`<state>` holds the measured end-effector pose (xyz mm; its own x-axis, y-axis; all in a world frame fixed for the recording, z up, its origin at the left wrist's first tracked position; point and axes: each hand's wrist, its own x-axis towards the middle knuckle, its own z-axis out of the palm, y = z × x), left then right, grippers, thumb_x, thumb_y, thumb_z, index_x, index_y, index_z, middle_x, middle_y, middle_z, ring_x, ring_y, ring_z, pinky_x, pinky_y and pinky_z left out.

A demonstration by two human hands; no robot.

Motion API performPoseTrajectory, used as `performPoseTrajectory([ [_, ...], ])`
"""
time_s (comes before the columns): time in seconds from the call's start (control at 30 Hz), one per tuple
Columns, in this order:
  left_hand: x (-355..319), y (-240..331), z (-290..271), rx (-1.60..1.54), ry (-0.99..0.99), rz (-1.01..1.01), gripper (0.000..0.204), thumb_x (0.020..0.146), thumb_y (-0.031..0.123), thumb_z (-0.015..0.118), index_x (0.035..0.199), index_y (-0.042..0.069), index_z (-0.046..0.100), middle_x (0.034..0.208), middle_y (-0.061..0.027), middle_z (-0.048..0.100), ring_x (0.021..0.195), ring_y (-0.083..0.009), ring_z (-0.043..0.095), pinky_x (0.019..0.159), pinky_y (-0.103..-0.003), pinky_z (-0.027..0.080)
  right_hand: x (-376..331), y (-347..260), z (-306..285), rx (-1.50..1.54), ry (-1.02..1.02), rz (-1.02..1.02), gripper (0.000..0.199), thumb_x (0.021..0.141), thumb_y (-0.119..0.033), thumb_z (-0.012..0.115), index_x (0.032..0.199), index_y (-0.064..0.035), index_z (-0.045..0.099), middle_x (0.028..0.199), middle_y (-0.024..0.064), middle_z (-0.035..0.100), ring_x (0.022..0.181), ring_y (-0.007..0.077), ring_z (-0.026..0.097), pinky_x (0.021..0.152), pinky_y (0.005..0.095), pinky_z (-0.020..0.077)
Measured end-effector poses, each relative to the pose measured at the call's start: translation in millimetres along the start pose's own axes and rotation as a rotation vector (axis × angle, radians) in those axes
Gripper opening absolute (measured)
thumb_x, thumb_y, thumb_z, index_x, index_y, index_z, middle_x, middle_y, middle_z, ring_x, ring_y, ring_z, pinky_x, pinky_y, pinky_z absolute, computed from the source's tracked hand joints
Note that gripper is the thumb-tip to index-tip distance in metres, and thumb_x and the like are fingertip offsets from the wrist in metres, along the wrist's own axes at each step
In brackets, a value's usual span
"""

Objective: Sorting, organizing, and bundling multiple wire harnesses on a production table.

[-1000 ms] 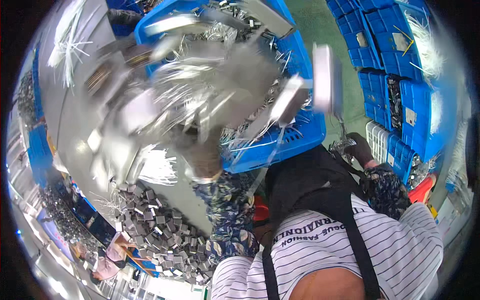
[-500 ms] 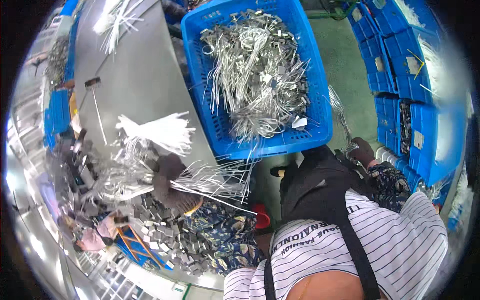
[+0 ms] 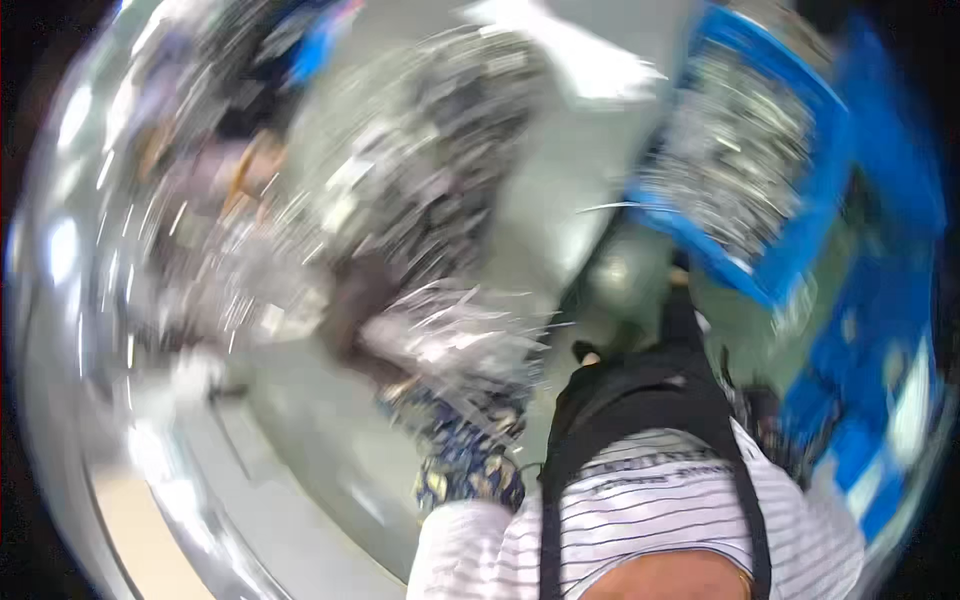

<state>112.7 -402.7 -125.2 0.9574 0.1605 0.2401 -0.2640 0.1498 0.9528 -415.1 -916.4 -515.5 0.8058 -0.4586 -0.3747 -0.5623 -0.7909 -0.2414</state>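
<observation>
The view from the head camera is heavily smeared by motion, so only broad shapes can be told.

The person's left hand [image 3: 365, 300], in a dark glove, lies over the grey worktable [image 3: 560, 190] a little left of the middle of the picture. Just to its right, and touching it as far as the blur allows, is a bundle of thin silver metal wires [image 3: 455, 335]. The hand appears to be closed around one end of that bundle, though the fingers themselves cannot be made out. The bundle's long axis runs roughly left to right, tilted slightly, with the free ends fanning out toward the right and the near edge of the table. Below it the patterned blue sleeve [image 3: 465, 465] of the left forearm comes up from the lower edge.

The right hand [image 3: 765, 410] is a dark blur low on the right, beside the black apron strap; whether it holds anything or is clenched cannot be told.

Far right, a blue plastic crate [image 3: 800, 250] stands tilted in the frame, filled with a grey mass of similar wire pieces. More blue bins [image 3: 890, 330] are stacked to the right of it. On the far side of the table a dark, speckled heap of small parts [image 3: 450, 160] lies well apart from the hand.
</observation>
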Motion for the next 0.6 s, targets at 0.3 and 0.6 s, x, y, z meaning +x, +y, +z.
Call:
performPoseTrajectory([
  [0.3, -94, 121, -234, 0.283, 0.57, 0.256, 0.029, 0.076, 0.003, 0.068, 0.103, -0.005, 0.064, 0.096, -0.0104, 0.064, 0.081, -0.0206, 0.062, 0.068, -0.032, 0.051, 95, -99, 9, -0.107, -0.386, -0.101, 0.038, 0.084, -0.041, 0.064, 0.1, -0.0068, 0.074, 0.089, 0.0189, 0.071, 0.083, 0.0368, 0.069, 0.074, 0.0491, 0.0537],
  [0.6, -140, 72, -386, 0.232, 0.868, -0.154, 0.018, 0.078, 0.006, 0.073, 0.09, -0.005, 0.066, 0.083, -0.0115, 0.063, 0.078, -0.023, 0.061, 0.075, -0.038, 0.054, 56, -213, 3, -0.2, -0.223, -0.469, 0.032, 0.082, -0.042, 0.06, 0.074, -0.0148, 0.075, 0.076, 0.0118, 0.071, 0.074, 0.0332, 0.07, 0.065, 0.0478, 0.053],
])
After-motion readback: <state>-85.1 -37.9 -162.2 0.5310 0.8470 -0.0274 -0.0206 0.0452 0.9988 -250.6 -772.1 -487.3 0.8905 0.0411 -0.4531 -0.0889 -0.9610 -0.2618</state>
